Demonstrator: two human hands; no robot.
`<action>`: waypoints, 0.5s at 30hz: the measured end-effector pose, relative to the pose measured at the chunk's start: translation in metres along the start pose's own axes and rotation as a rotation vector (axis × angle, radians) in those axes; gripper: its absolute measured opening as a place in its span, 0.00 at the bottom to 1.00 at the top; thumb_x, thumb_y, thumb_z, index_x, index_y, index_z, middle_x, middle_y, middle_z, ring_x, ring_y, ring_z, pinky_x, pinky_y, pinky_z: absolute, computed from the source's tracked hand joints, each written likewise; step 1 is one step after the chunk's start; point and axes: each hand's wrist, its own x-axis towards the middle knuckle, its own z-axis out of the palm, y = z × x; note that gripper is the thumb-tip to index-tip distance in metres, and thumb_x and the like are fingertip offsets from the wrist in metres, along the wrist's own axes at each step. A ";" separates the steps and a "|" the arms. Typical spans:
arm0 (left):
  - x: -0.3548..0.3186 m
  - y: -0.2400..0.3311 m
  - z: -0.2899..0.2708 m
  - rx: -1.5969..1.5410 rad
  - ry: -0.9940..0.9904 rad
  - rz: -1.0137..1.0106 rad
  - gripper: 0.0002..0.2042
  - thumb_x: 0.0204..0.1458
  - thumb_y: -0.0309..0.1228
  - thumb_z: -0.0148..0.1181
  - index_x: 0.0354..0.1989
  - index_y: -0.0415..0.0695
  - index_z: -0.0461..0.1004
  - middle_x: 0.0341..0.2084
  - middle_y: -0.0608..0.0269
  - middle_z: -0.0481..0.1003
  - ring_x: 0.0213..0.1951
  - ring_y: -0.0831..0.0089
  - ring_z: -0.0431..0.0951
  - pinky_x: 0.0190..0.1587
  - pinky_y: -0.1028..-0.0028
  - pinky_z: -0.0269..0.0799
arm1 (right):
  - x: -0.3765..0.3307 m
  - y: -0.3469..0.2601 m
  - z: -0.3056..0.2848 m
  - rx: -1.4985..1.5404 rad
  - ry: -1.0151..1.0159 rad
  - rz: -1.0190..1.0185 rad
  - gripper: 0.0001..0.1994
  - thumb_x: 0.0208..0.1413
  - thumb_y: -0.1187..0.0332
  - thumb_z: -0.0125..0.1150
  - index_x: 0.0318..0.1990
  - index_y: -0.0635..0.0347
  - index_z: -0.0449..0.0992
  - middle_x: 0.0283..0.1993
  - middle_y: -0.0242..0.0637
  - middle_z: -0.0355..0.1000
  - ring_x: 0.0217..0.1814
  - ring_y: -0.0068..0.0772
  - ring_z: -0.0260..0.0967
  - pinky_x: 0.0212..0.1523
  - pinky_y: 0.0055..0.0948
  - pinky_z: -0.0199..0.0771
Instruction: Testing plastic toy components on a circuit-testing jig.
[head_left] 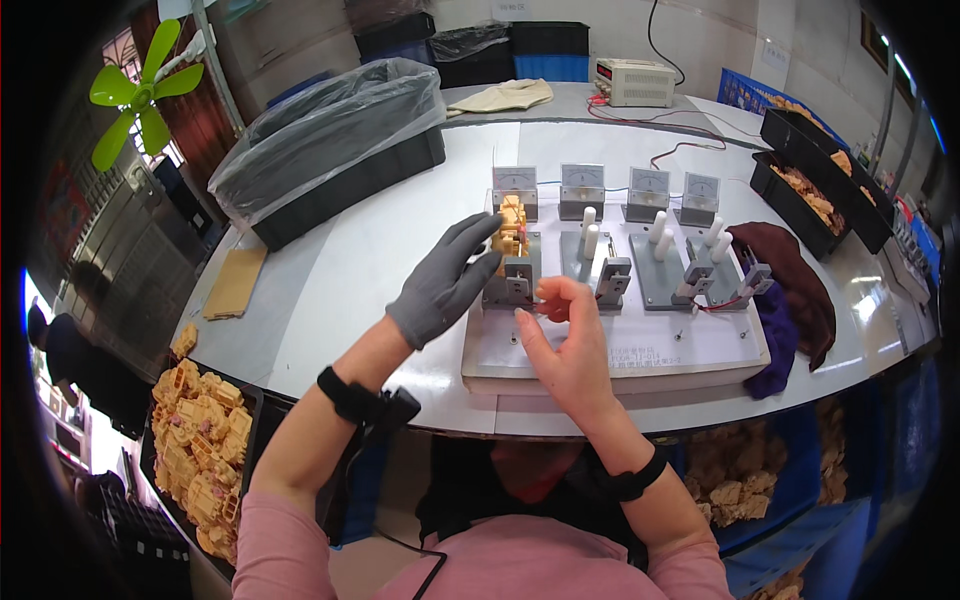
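Note:
My left hand (440, 285), in a grey glove, reaches to the leftmost grey test fixture (495, 292). Its thumb and fingertips are on the left side of a yellow plastic part (512, 225) standing in that fixture. A small white piece shows between thumb and fingers. My bare right hand (567, 350) hovers just right of and nearer than the small upright block (518, 282) at the fixture's front. Its fingers are loosely curled, with the thumb apart and nothing visible between them. Behind the yellow part stands a panel meter (515, 180).
More fixtures with white pegs (590, 240) and meters stand rightward on the white board (620, 375). A bag-lined black bin (345, 185) is back left; yellow parts (200, 450) fill a near-left tray. A power supply (635, 82), dark cloth (790, 290) and black trays (800, 205) lie rightward.

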 end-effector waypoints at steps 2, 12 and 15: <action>-0.034 -0.004 0.004 -0.040 0.079 -0.095 0.25 0.61 0.35 0.52 0.65 0.44 0.58 0.61 0.53 0.60 0.51 0.67 0.71 0.54 0.69 0.69 | -0.005 0.003 -0.001 -0.026 0.056 0.029 0.09 0.52 0.72 0.62 0.40 0.62 0.72 0.37 0.37 0.69 0.40 0.34 0.68 0.43 0.32 0.69; -0.166 -0.080 -0.017 0.474 0.370 -0.337 0.12 0.53 0.31 0.58 0.46 0.46 0.76 0.26 0.59 0.71 0.29 0.65 0.72 0.33 0.67 0.69 | -0.003 0.006 -0.001 -0.188 -0.207 -0.152 0.04 0.52 0.73 0.62 0.32 0.63 0.74 0.31 0.40 0.68 0.35 0.41 0.67 0.36 0.35 0.68; -0.149 -0.071 -0.020 0.489 0.303 -0.545 0.11 0.54 0.35 0.56 0.44 0.52 0.77 0.22 0.64 0.70 0.25 0.68 0.71 0.32 0.69 0.68 | -0.001 0.002 -0.006 -0.147 -0.207 -0.128 0.06 0.55 0.71 0.60 0.33 0.65 0.75 0.28 0.39 0.69 0.29 0.35 0.67 0.32 0.29 0.68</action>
